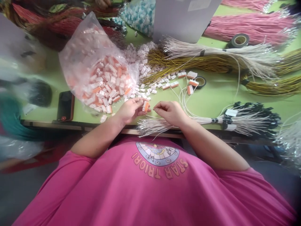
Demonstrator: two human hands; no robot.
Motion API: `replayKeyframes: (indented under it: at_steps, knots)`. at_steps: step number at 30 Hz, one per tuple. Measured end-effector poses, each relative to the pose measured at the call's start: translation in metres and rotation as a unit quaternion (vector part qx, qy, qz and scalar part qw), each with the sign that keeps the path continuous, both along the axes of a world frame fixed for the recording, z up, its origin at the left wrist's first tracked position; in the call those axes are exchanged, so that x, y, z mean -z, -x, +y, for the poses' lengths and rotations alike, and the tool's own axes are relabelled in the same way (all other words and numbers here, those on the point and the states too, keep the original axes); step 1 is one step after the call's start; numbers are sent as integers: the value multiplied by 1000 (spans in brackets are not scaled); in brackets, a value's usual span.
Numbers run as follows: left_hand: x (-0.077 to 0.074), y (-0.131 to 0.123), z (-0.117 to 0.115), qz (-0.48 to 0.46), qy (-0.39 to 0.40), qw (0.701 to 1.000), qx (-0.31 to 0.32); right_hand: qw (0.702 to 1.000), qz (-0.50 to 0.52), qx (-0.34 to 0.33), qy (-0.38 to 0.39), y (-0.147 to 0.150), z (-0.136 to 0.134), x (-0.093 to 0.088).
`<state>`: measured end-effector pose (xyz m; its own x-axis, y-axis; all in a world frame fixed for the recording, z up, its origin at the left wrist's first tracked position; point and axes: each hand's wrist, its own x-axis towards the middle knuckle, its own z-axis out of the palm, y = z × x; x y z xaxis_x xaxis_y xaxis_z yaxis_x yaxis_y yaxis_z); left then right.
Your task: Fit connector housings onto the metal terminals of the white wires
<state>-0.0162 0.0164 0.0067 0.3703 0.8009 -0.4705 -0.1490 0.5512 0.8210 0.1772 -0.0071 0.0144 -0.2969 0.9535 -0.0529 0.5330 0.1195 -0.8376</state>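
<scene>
My left hand (131,110) is closed around a white-and-orange connector housing (145,106), its orange side facing up. Just to the right, the fingertips of my right hand (171,112) are pinched together on a thin wire, of which only a small tip (154,109) shows. A small gap separates that tip from the housing. Below my right hand lies a bundle of white wires (150,124) with bare metal ends fanned out near the table edge. Several orange-and-white housings (174,84) with white wires in them rest beyond my right hand.
An open plastic bag (80,53) spills connector housings at the left. Small white connectors (141,59) lie heaped behind. Yellow wires (211,64), white wires (218,50), pink wires (246,26), tape rolls (240,40) and a grey bin (181,18) occupy the back. A phone (65,105) lies left.
</scene>
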Motion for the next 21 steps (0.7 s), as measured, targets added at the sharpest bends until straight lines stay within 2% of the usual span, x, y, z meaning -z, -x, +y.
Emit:
replayKeyframes:
  at_steps: [4, 11, 15, 21]
  knots:
    - [7, -1, -4, -20, -41, 998, 32, 996, -38, 49, -67, 2, -3, 2]
    - [12, -2, -7, 53, -100, 992, 51, 984, -121, 28, -129, 6, -6, 12]
    - [10, -6, -10, 102, -125, 985, 65, 981, -132, 1, -140, 8, -8, 18]
    - [15, -8, -12, 125, -160, 976, 83, 979, -156, -12, -130, 11, -9, 27]
